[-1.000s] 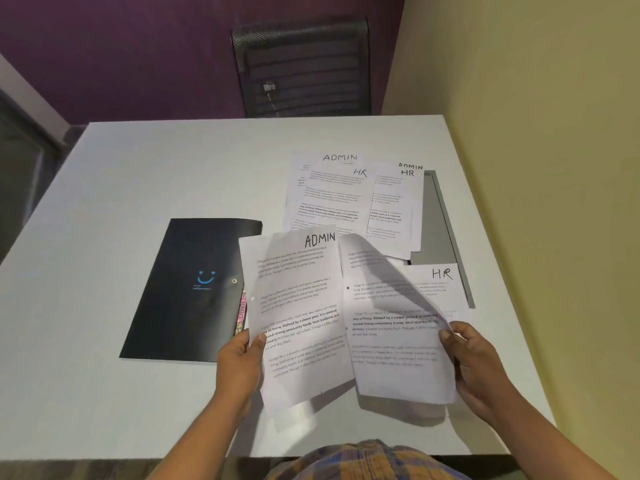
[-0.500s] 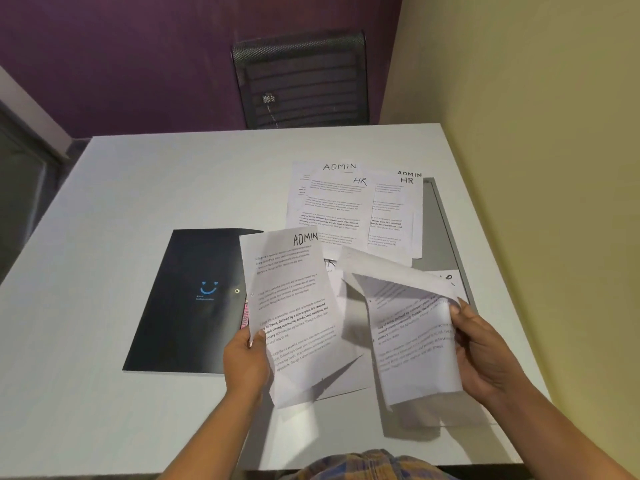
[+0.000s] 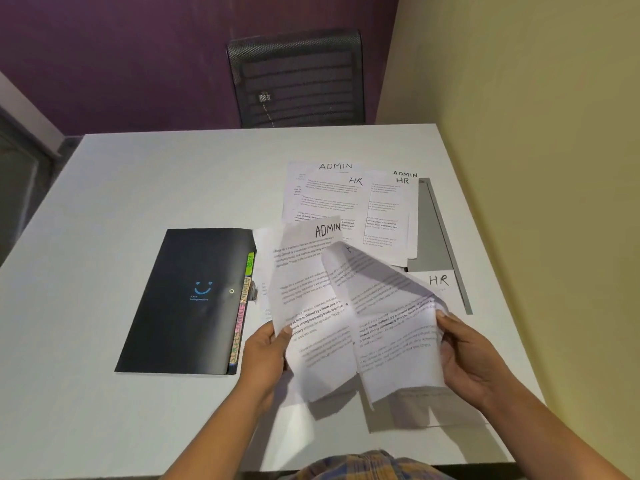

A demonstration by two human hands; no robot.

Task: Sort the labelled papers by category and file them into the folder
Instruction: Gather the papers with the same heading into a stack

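My left hand [image 3: 265,355] grips the lower left edge of a printed sheet headed ADMIN [image 3: 308,289], held up off the table. My right hand [image 3: 467,355] pinches a second printed sheet [image 3: 391,327] by its right edge; that sheet curls over and overlaps the ADMIN sheet, and its label is hidden. A black folder [image 3: 187,299] with a blue smile mark and coloured tabs along its right edge lies shut to the left of my hands. Behind the held sheets, several papers marked ADMIN and HR [image 3: 349,199] overlap on the table. Another HR sheet [image 3: 438,284] lies flat at the right.
The white table [image 3: 138,188] meets a yellow wall on the right. A grey flat panel [image 3: 434,230] lies under the right-hand papers. A black mesh chair [image 3: 298,77] stands beyond the far edge, against a purple wall.
The right-hand sheet has swung left and now overlaps the ADMIN sheet. Its curled top has unrolled upward. The two hands have come closer together, and the HR sheet on the table shows again.
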